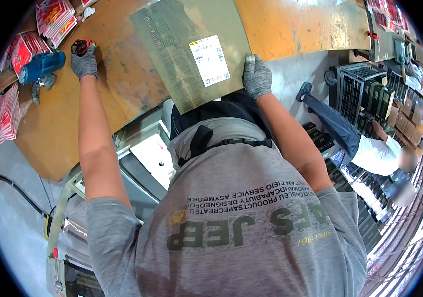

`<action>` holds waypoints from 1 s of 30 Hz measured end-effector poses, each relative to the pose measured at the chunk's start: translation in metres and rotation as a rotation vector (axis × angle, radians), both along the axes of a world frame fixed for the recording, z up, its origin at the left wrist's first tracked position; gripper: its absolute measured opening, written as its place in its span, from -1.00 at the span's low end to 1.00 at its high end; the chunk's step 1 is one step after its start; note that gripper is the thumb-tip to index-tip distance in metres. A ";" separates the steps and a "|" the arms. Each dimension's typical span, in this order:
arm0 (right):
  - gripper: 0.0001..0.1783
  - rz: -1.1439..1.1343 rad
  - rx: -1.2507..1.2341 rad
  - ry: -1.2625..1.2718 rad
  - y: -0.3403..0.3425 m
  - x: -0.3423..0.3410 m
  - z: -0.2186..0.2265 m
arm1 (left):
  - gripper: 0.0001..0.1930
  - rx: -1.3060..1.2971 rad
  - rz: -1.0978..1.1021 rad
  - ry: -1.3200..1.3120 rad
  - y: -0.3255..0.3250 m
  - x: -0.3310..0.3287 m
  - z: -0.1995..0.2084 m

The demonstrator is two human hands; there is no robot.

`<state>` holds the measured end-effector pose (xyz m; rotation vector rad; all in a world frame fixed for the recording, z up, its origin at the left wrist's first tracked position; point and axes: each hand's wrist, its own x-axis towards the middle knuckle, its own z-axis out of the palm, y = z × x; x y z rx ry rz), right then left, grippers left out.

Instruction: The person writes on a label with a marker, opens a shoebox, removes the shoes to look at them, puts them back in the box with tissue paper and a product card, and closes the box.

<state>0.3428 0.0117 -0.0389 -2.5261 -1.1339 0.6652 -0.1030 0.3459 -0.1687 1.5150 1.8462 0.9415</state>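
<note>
A flat olive-green box (181,64) with a white label (209,61) lies on the wooden worktable (117,64), its near end sticking out past the table edge toward my waist. My right hand (257,77), in a grey glove, grips the box's right edge near the close corner, thumb on top. Off to the left of the box, my left hand (84,63), also gloved, is closed around a small round red-and-black object (80,47). Its exact kind cannot be made out, as the fingers cover part of it.
A blue bottle (42,68) lies left of my left hand, near stacks of red printed packets (55,19). Under the table edge is a white-topped machine or cabinet (154,156). At right, another person (370,148) works by a wire cart (355,89) and stacked dark boxes (377,99).
</note>
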 end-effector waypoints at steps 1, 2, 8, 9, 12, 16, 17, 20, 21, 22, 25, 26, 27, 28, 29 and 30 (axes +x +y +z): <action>-0.45 0.008 -0.002 0.005 -0.001 0.001 0.000 | -0.30 -0.047 -0.014 -0.017 -0.004 0.000 -0.001; -0.45 -0.001 -0.006 0.006 -0.003 0.002 0.000 | -0.26 -0.096 -0.045 -0.039 -0.007 0.022 0.019; -0.47 0.058 0.046 0.025 -0.006 0.005 -0.008 | 0.04 -0.071 0.112 0.158 -0.078 0.033 0.033; -0.47 0.065 0.061 0.020 -0.006 0.007 -0.010 | 0.00 -0.079 0.139 0.172 -0.101 0.045 0.040; -0.48 0.077 0.063 0.026 -0.006 0.007 -0.006 | -0.14 -0.113 0.090 0.145 -0.176 0.085 0.062; -0.49 0.108 0.096 0.049 -0.005 0.010 -0.008 | -0.55 -0.375 0.054 -0.113 -0.267 0.113 0.064; -0.49 0.113 0.104 0.048 -0.006 0.011 -0.011 | -0.65 -0.312 0.077 -0.202 -0.287 0.130 0.070; -0.48 0.103 0.137 0.087 -0.006 0.011 -0.007 | -0.53 -0.435 0.125 -0.482 -0.325 0.168 0.107; -0.48 0.102 0.152 0.108 -0.006 0.012 -0.005 | -0.50 -0.419 0.107 -0.446 -0.330 0.181 0.124; -0.48 0.103 0.155 0.115 -0.006 0.013 -0.006 | -0.48 -0.398 0.084 -0.402 -0.332 0.193 0.134; -0.46 0.111 0.178 0.147 -0.006 0.015 -0.011 | -0.44 -0.350 0.038 -0.281 -0.338 0.205 0.143; -0.45 0.116 0.189 0.162 -0.009 0.017 -0.013 | -0.44 -0.349 0.035 -0.249 -0.341 0.205 0.138; -0.43 0.120 0.200 0.178 -0.011 0.019 -0.015 | -0.43 -0.348 0.032 -0.218 -0.343 0.202 0.134; -0.40 0.137 0.214 0.236 -0.012 0.024 -0.017 | -0.42 -0.368 0.027 -0.250 -0.344 0.196 0.131; -0.37 0.147 0.224 0.291 -0.013 0.031 -0.022 | -0.39 -0.385 0.029 -0.294 -0.344 0.195 0.128; -0.34 0.161 0.236 0.346 -0.013 0.039 -0.027 | -0.36 -0.399 0.034 -0.339 -0.345 0.192 0.125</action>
